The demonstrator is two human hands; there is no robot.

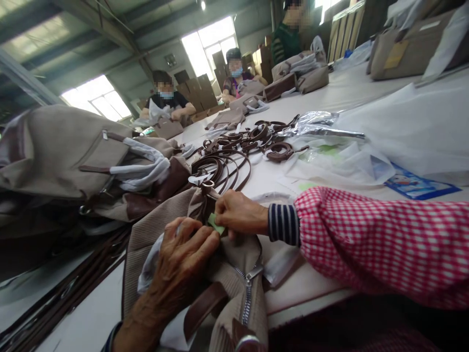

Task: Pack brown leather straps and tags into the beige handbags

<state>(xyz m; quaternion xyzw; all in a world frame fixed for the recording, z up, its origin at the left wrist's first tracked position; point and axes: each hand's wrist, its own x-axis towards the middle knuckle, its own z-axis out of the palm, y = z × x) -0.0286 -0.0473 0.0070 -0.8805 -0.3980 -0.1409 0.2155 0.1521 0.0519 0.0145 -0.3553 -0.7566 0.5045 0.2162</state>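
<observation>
A ribbed taupe handbag (161,215) lies in front of me at the table edge, its zipper (247,296) partly open. My left hand (186,254) is closed over the bag's opening, fingers curled on its edge; the thumb is hidden. Between the fingers of my right hand (238,212) is a small light green slip (216,224), pinched just beside my left fingertips over the opening. A brown handle (205,308) with white wrapping arches below my left hand. Near the far end of the zipper sits a metal ring (208,184).
Coiled brown straps (220,166) lie beyond the bag. More bags (66,151) are piled at left, above long dark straps (73,288). Clear plastic (330,156) and a blue packet (421,186) lie at right. Co-workers (168,102) handle bags across the table.
</observation>
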